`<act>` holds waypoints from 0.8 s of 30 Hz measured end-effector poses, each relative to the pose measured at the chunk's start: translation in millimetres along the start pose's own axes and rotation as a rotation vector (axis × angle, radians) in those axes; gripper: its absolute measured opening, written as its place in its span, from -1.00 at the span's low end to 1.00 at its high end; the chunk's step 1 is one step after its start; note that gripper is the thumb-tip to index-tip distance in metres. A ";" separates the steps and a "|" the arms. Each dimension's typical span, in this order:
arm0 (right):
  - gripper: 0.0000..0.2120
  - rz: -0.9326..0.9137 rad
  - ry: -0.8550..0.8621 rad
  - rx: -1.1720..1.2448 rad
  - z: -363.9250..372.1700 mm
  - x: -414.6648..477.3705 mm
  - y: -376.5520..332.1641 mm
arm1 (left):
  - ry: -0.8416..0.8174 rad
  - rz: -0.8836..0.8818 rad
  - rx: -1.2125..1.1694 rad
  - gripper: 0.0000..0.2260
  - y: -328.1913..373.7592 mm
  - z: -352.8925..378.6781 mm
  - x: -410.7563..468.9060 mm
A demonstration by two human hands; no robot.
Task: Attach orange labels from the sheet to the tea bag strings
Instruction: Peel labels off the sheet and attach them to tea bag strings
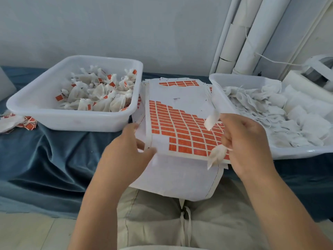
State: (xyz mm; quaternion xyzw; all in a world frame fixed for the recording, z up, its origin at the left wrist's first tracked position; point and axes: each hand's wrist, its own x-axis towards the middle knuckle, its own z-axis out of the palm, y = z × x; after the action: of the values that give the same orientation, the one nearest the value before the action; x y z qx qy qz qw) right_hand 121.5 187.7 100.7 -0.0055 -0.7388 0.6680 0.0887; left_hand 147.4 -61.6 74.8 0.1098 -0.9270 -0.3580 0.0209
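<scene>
The right hand (246,141) curls its fingers (228,139) round a small white cloth tea bag (217,155), at five o'clock of the white sheet of orange labels (180,129). The left hand (124,148) pinches its seven o'clock corner. The sheet may flop, so a label sticks crooked.

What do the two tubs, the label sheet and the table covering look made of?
The left tub and right tub: white plastic, glossy, slightly translucent, with moulded rounded rims. The label sheet: matte orange stickers on white backing paper; it flexes like paper. The table covering: blue fabric, possibly velvet, judging by soft sheen and draped folds.
</scene>
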 end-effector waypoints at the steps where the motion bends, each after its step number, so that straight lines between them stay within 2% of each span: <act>1: -0.53 0.036 -0.002 0.103 -2.9 -0.9 1.3 | 0.101 0.001 0.193 -0.38 -1.1 1.8 -2.0; 2: -0.55 0.063 -0.006 0.191 -4.6 -1.6 3.1 | 0.187 0.033 0.278 -0.37 1.3 3.5 -5.7; 4: -0.55 0.106 -0.029 0.325 -5.2 -3.8 8.2 | 0.224 0.172 0.150 -0.46 12.9 10.2 -12.0; 6: -0.54 0.141 -0.046 0.400 -3.2 -7.9 12.9 | 0.061 0.265 -0.200 -0.49 30.4 23.9 -18.4; 8: -0.55 0.137 -0.055 0.431 0.5 -13.0 17.5 | -0.167 0.251 -0.562 -0.53 47.6 40.3 -27.1; 9: -0.57 0.128 -0.047 0.431 2.6 -15.8 18.9 | -0.240 0.226 -0.693 -0.62 53.6 48.0 -31.1; 11: -0.59 0.123 -0.009 0.418 4.5 -19.6 22.7 | -0.301 0.158 -0.888 -0.83 60.6 61.3 -37.4; 13: -0.59 0.129 0.011 0.408 4.6 -22.5 27.1 | -0.294 0.100 -1.012 -0.91 64.0 69.0 -40.7; 16: -0.61 0.143 -0.002 0.386 5.5 -26.5 32.5 | -0.224 0.026 -1.100 -0.87 68.0 75.5 -44.4; 20: -0.77 0.134 -0.097 0.378 1.8 -25.9 37.5 | -0.064 0.046 -1.100 -0.85 66.4 76.1 -44.0; 24: -0.64 0.117 -0.236 0.307 -13.6 -21.0 43.6 | 0.078 0.120 -0.909 -0.85 55.8 66.9 -30.9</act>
State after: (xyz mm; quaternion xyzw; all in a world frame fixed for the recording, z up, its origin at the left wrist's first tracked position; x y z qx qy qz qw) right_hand 139.2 203.1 56.3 0.0432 -0.6319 0.7729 -0.0378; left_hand 159.2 29.4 63.7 0.0488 -0.6791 -0.7221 0.1224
